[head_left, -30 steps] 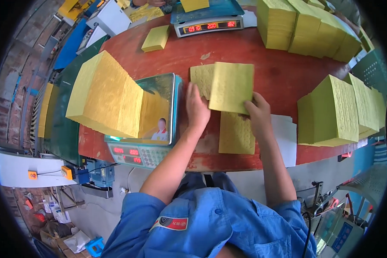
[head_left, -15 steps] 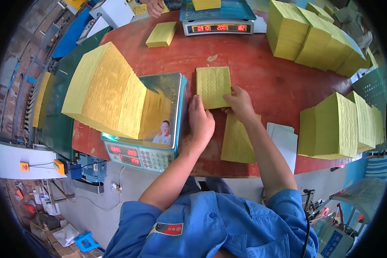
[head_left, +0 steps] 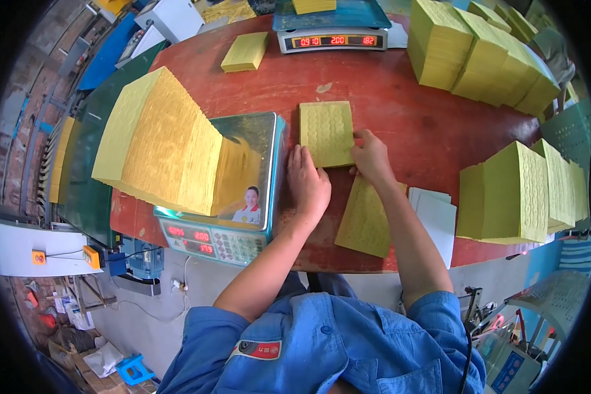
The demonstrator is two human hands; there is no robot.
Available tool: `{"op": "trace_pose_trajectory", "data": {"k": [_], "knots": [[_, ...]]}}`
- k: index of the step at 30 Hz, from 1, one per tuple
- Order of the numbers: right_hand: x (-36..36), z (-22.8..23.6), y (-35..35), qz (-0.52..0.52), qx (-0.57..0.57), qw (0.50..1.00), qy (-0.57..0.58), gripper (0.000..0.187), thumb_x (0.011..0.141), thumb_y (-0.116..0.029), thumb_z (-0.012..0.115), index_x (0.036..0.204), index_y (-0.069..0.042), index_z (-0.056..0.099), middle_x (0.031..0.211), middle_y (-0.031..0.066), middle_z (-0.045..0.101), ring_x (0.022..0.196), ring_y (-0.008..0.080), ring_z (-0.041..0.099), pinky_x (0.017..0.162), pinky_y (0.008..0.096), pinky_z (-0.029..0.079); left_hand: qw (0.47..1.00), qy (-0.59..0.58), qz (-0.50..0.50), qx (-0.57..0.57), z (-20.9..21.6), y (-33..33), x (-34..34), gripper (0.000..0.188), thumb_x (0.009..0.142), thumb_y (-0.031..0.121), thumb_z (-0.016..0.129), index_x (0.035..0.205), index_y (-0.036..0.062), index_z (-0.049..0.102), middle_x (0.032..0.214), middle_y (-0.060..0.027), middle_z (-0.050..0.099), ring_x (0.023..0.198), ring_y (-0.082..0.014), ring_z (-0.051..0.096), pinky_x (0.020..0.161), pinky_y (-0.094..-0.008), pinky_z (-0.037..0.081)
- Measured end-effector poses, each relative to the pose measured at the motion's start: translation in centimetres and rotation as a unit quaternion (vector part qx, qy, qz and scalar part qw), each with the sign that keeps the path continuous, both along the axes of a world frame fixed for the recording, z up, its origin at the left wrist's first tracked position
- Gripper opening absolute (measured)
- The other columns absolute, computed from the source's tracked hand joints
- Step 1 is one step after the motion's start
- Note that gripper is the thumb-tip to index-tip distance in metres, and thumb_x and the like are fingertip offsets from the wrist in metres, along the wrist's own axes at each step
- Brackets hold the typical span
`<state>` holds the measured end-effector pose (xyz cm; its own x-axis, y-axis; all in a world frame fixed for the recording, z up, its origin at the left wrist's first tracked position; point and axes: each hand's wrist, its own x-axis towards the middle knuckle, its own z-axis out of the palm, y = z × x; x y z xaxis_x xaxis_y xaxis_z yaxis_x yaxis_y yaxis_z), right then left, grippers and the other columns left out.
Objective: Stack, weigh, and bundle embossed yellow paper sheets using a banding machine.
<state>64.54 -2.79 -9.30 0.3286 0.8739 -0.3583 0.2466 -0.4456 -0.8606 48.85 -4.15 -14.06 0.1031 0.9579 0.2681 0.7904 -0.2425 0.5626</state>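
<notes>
A small stack of yellow embossed paper (head_left: 326,131) lies on the red table between my hands. My left hand (head_left: 310,184) rests at its lower left edge, fingers stretched out and close together. At the right edge, my right hand (head_left: 372,157) grips the stack's lower corner with bent fingers; its underside is hidden. Partly under my right forearm, a second flat yellow paper stack (head_left: 363,220) lies slightly turned. To my left, a tall block of yellow paper (head_left: 161,141) leans on its side upon a digital scale (head_left: 240,121) with red lit figures.
Another scale (head_left: 331,41) stands at the far edge, beside a small yellow stack (head_left: 245,51). Tall yellow paper blocks stand at far right (head_left: 443,49) and near right (head_left: 502,194). White sheets (head_left: 433,213) lie by my right forearm. The red table's (head_left: 400,121) edge curves before me.
My right hand has shifted slightly right along the stack's edge. The lower yellow stack has turned a little. Another person's hand at the far edge has left the view.
</notes>
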Motion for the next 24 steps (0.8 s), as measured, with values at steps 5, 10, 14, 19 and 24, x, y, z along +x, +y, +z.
{"op": "trace_pose_trajectory", "data": {"k": [5, 10, 14, 19, 24], "knots": [[-0.2, 0.0, 0.0, -0.002, 0.013, 1.0, -0.002, 0.039, 0.086, 0.0, 0.054, 0.124, 0.0, 0.057, 0.087, 0.019, 0.068, 0.054, 0.02, 0.066, 0.047, 0.0338, 0.052, 1.0, -0.007, 0.007, 0.001, -0.1, 0.2, -0.3, 0.056, 0.083, 0.004, 0.057, 0.135, -0.0121, 0.042, 0.144, -0.0286, 0.041, 0.135, -0.0428, 0.037, 0.113, -0.0493, 0.03], [-0.3, 0.3, -0.4, -0.016, 0.023, 1.0, 0.009, 0.04, 0.084, 0.0, 0.055, 0.124, 0.001, 0.057, 0.089, 0.0212, 0.069, 0.058, 0.023, 0.068, 0.049, 0.0353, 0.054, 1.0, 0.012, 0.0, -0.006, -0.2, 0.3, -0.2, 0.058, 0.084, 0.006, 0.058, 0.136, -0.0119, 0.04, 0.145, -0.0279, 0.04, 0.135, -0.0428, 0.036, 0.114, -0.0493, 0.029], [-0.2, -0.8, -0.2, -0.018, 0.057, 0.997, -0.043, 0.038, 0.086, -0.003, 0.053, 0.124, 0.001, 0.055, 0.086, 0.0182, 0.069, 0.052, 0.0203, 0.066, 0.048, 0.0339, 0.052, 1.0, 0.008, 0.005, -0.025, -0.2, 0.3, 0.1, 0.059, 0.084, 0.009, 0.059, 0.137, -0.0114, 0.039, 0.147, -0.0266, 0.037, 0.137, -0.0411, 0.034, 0.115, -0.0491, 0.027], [-0.4, 0.5, -0.3, -0.014, 0.018, 1.0, -0.017, 0.036, 0.083, -0.001, 0.054, 0.119, 0.004, 0.055, 0.091, 0.0245, 0.069, 0.06, 0.0284, 0.069, 0.055, 0.0387, 0.056, 1.0, 0.019, 0.006, -0.014, -0.3, 0.3, -0.2, 0.059, 0.083, 0.009, 0.058, 0.136, -0.0112, 0.04, 0.146, -0.0269, 0.039, 0.137, -0.0408, 0.035, 0.115, -0.0486, 0.027], [-0.2, -1.0, -0.2, -0.02, 0.042, 0.998, -0.037, 0.032, 0.084, -0.003, 0.056, 0.115, 0.004, 0.055, 0.089, 0.0209, 0.067, 0.056, 0.0248, 0.067, 0.052, 0.0365, 0.054, 0.999, 0.022, 0.007, -0.033, -0.3, 0.3, 0.0, 0.061, 0.085, 0.009, 0.058, 0.139, -0.0088, 0.038, 0.148, -0.027, 0.037, 0.139, -0.0407, 0.033, 0.116, -0.0474, 0.026]]}}
